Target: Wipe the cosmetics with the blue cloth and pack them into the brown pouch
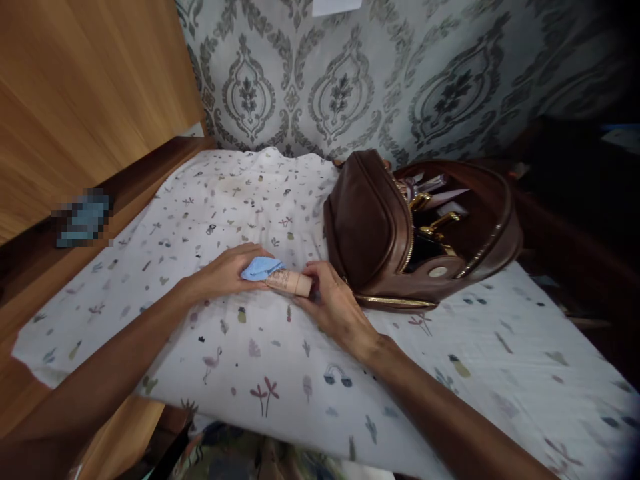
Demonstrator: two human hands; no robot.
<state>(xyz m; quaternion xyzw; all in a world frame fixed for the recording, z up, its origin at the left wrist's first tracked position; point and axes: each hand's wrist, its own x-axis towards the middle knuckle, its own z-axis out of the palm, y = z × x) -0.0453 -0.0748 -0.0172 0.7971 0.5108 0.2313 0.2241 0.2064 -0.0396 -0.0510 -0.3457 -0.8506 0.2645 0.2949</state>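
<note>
Above the printed cloth, a beige cosmetic tube [284, 281] with small print lies sideways between my two hands. My left hand [234, 268] is closed on a crumpled light-blue cloth [263, 268], which wraps the tube's left end. At the other end, the fingers of my right hand [334, 300] are closed around the tube's plain cap [303, 285]. Just beyond my right hand stands a brown leather bag [367, 213], its zipped top gaping. Inside the bag, gold-coloured and clear cosmetic items [440, 223] show; their exact kinds are hard to make out.
A white cloth [280, 373] printed with flamingos, palms and pineapples covers the table. Wooden panelling [90, 87] rises at the left, with a blurred-out object [84, 219] on the ledge. Patterned grey wallpaper [340, 87] backs the table. Dark clutter fills the far right.
</note>
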